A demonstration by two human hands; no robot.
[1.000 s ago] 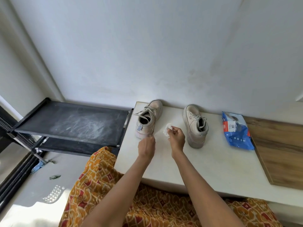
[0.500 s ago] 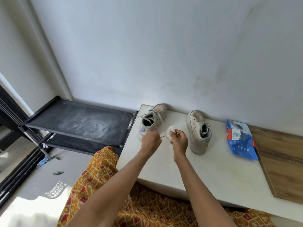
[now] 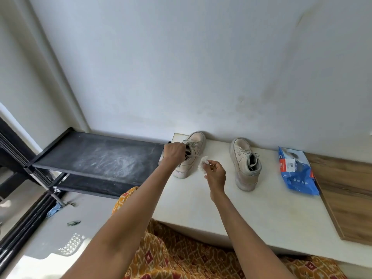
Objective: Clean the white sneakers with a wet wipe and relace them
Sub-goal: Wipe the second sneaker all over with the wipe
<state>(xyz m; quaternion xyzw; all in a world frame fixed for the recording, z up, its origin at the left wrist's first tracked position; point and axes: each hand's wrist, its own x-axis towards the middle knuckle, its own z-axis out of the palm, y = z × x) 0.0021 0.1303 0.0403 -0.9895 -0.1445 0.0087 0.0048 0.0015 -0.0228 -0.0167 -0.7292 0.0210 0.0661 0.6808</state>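
Observation:
Two off-white sneakers stand on a white ledge (image 3: 251,214) against the wall. The left sneaker (image 3: 194,152) points its toe to the wall; my left hand (image 3: 174,153) grips it at the collar, over the opening and laces. A loose lace end trails from it toward my right hand (image 3: 215,174), which pinches a crumpled white wet wipe (image 3: 202,166) just right of that shoe. The right sneaker (image 3: 244,164) stands apart, laced, untouched.
A blue wet-wipe pack (image 3: 296,170) lies right of the sneakers. A wooden board (image 3: 346,194) covers the ledge's right end. A dusty black shoe rack (image 3: 100,156) stands left of the ledge. Orange patterned cloth (image 3: 181,258) covers my lap below.
My left hand moved up from in front of the left sneaker onto its collar and took hold. My right hand with the wipe stayed beside the shoe. The camera tilted slightly.

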